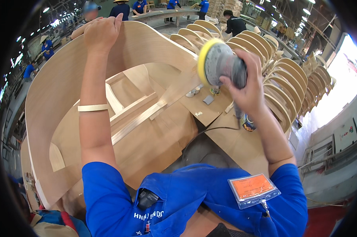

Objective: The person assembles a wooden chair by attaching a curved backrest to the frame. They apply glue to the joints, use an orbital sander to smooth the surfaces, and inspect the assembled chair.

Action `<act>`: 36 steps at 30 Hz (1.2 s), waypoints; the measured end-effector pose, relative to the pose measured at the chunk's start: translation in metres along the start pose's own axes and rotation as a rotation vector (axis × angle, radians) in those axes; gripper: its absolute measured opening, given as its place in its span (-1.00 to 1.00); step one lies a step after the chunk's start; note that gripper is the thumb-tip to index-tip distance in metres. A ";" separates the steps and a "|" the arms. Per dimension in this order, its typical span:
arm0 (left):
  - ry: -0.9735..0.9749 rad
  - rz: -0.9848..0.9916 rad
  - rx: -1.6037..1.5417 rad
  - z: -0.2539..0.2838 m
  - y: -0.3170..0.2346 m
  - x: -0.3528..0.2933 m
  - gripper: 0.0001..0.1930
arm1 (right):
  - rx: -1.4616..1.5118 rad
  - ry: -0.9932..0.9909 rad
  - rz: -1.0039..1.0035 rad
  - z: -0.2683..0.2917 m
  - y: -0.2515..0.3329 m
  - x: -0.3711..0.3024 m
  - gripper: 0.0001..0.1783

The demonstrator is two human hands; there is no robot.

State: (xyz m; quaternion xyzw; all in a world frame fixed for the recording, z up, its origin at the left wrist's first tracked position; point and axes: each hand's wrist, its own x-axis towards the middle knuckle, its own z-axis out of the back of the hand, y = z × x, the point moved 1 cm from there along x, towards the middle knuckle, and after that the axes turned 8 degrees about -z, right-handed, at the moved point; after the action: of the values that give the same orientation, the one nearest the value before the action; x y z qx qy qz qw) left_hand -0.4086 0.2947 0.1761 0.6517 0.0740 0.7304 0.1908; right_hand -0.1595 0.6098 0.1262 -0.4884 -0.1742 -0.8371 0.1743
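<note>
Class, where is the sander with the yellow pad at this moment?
In the head view, the sander is in the upper half, right of centre, held in the right hand, its yellow pad beside the right end of the curved wooden panel.

Blue shirt [194, 197], lower centre of frame: white capital lettering [149, 216] on the chest, broken up by folds and only partly legible; a red emblem [148, 226] sits below it, beside further white characters cut by creases. Badge [253, 189], lower right of centre: orange card in a clear sleeve, dark print in small lines, too fine to make out reliably. Can [248, 123], right of centre: dark blue and yellow label, its marking too small to read.
</note>
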 end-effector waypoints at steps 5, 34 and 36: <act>-0.074 -0.003 -0.069 -0.011 0.003 -0.004 -0.47 | 0.059 -0.295 -0.058 -0.053 -0.013 -0.065 -0.18; -0.116 -0.040 -0.096 0.006 -0.004 0.000 -0.48 | -0.093 0.898 -0.066 0.036 -0.009 0.086 -0.33; -0.076 -0.030 -0.082 0.005 -0.004 -0.002 -0.47 | -0.044 0.883 -0.087 0.042 -0.004 0.077 -0.32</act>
State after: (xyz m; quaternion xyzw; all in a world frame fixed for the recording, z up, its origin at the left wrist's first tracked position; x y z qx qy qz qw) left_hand -0.4030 0.2968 0.1735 0.6693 0.0464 0.7046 0.2312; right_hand -0.1651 0.6231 0.2132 -0.0800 -0.0854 -0.9755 0.1862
